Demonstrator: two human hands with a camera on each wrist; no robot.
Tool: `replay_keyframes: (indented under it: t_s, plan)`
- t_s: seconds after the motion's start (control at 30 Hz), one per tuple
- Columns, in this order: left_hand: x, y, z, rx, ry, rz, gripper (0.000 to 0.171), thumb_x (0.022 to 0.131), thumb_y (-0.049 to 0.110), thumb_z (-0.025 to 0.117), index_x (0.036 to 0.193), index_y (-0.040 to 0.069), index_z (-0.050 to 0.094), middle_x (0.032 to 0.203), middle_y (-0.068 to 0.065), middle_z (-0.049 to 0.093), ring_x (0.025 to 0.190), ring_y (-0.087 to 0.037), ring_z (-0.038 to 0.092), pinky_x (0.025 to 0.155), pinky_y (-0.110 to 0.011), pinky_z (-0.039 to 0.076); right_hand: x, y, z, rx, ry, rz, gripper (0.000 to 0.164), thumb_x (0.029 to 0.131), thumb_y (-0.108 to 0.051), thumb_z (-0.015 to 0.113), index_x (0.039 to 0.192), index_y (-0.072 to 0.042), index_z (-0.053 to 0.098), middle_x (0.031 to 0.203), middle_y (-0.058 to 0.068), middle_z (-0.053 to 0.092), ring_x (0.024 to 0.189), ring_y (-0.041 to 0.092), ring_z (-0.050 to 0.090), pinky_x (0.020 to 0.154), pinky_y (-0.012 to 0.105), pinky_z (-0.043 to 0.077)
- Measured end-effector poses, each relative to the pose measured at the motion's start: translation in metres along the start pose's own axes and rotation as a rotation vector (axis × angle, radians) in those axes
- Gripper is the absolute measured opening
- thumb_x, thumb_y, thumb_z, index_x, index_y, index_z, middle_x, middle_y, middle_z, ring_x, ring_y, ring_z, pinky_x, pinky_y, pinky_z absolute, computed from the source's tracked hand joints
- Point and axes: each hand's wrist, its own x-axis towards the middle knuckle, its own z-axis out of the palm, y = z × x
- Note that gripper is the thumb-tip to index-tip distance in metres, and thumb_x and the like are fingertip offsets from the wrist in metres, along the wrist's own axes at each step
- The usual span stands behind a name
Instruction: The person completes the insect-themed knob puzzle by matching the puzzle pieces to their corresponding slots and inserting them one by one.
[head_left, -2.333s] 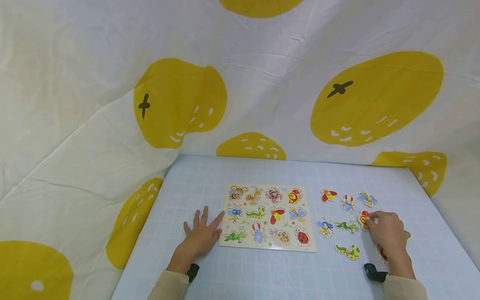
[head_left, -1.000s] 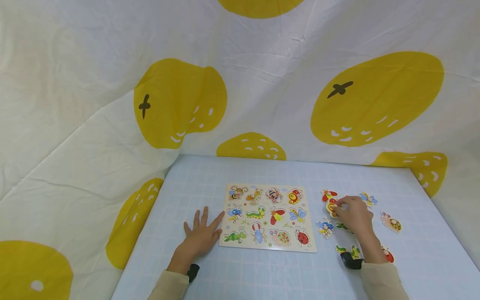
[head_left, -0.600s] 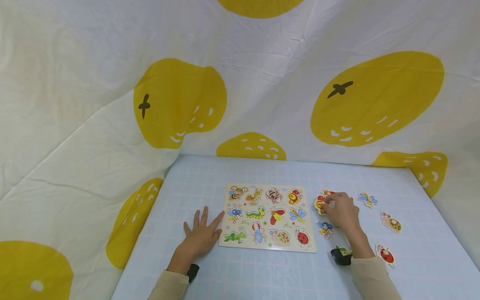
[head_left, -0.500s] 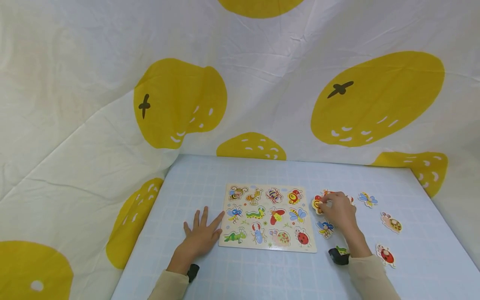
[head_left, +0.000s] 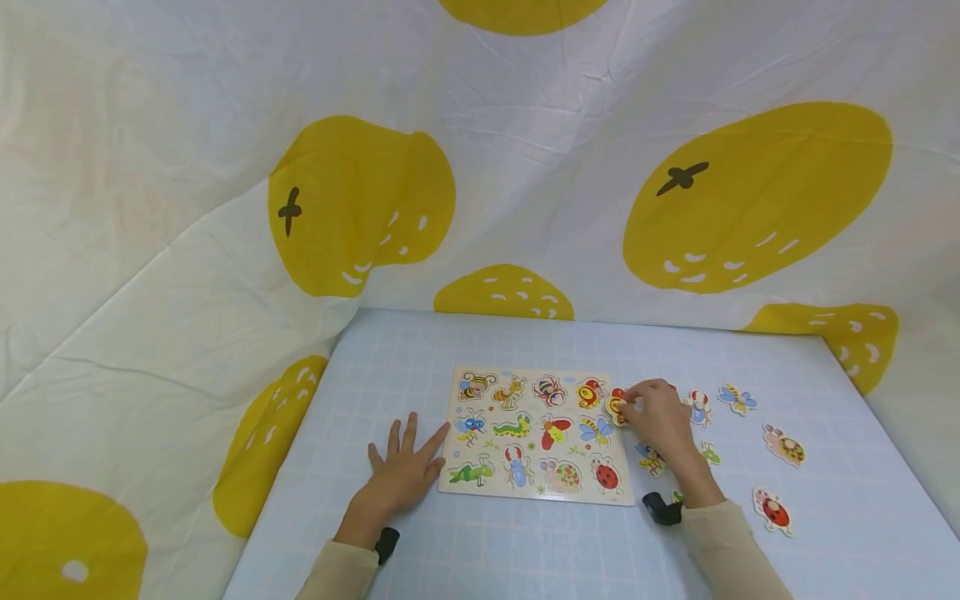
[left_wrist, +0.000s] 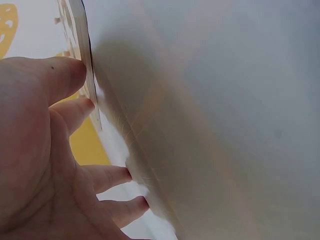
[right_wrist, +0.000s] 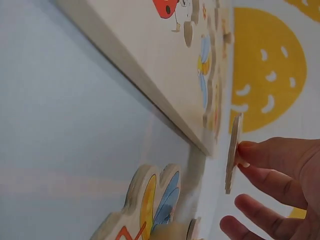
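My right hand (head_left: 663, 417) pinches a red-and-yellow insect puzzle piece (head_left: 617, 407) by its small knob. In the head view the piece overlaps the upper right edge of the wooden puzzle board (head_left: 487, 494); the right wrist view shows it raised on edge (right_wrist: 232, 155) between thumb and finger. Fingers spread, my left hand (head_left: 405, 475) rests on the table with thumb and index fingertips at the board's left edge. Printed insects cover the board in three rows. Under the right hand lies a blue mosquito-like piece (head_left: 651, 460), partly covered.
Loose pieces lie right of the board: a beetle (head_left: 699, 408), a blue-winged bee (head_left: 737, 399), a snail-like bug (head_left: 783, 446) and a ladybug (head_left: 772, 511). Green pieces show partly behind the right forearm. A white cloth with yellow shapes (head_left: 360, 208) hangs behind the table.
My right hand has picked up the red-and-yellow piece and carried it left, from among the loose pieces to the board's right edge. The left hand has stayed in place.
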Motion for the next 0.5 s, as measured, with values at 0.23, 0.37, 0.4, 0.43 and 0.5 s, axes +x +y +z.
replay_keyframes:
  t_s: [0.23, 0.37, 0.4, 0.43, 0.5]
  plan:
    - [0.0, -0.001, 0.001, -0.003, 0.004, 0.003, 0.057, 0.103, 0.04, 0.054, 0.157, 0.033, 0.035, 0.164, -0.024, 0.009, 0.148, -0.05, 0.0, 0.102, -0.082, 0.002, 0.005, -0.008, 0.004, 0.005, -0.006, -0.022, 0.017, 0.09, -0.019, 0.073, 0.096, -0.003, 0.073, 0.125, 0.027, 0.056, 0.119, 0.047, 0.049, 0.087, 0.071, 0.035]
    - [0.0, 0.0, 0.0, -0.006, 0.002, 0.003, 0.057, 0.103, 0.04, 0.054, 0.157, 0.033, 0.035, 0.164, -0.023, 0.009, 0.148, -0.05, 0.0, 0.103, -0.081, 0.003, 0.008, -0.014, 0.005, 0.01, -0.008, -0.027, 0.016, 0.09, -0.019, 0.074, 0.095, -0.004, 0.073, 0.125, 0.026, 0.056, 0.119, 0.046, 0.05, 0.089, 0.07, 0.035]
    - [-0.001, 0.0, -0.001, -0.004, 0.001, 0.004, 0.057, 0.103, 0.04, 0.054, 0.157, 0.033, 0.035, 0.164, -0.023, 0.009, 0.148, -0.05, 0.0, 0.103, -0.081, 0.003, 0.008, -0.015, 0.005, 0.012, -0.008, -0.028, 0.015, 0.09, -0.019, 0.074, 0.094, -0.004, 0.073, 0.125, 0.026, 0.056, 0.119, 0.045, 0.05, 0.09, 0.07, 0.035]
    - [-0.001, 0.0, -0.001, -0.004, 0.001, 0.004, 0.057, 0.103, 0.04, 0.054, 0.157, 0.033, 0.035, 0.164, -0.023, 0.01, 0.148, -0.05, 0.0, 0.103, -0.081, 0.003, 0.009, -0.016, 0.006, 0.014, -0.008, -0.029, 0.015, 0.09, -0.019, 0.074, 0.094, -0.004, 0.073, 0.124, 0.026, 0.057, 0.119, 0.045, 0.05, 0.091, 0.07, 0.035]
    - [-0.001, 0.0, -0.001, -0.001, 0.001, 0.006, 0.057, 0.103, 0.04, 0.053, 0.157, 0.033, 0.035, 0.164, -0.023, 0.01, 0.148, -0.05, 0.001, 0.103, -0.081, 0.003, 0.011, -0.018, 0.006, 0.022, -0.011, -0.037, 0.016, 0.09, -0.02, 0.075, 0.093, -0.004, 0.073, 0.123, 0.026, 0.057, 0.118, 0.045, 0.05, 0.092, 0.07, 0.034]
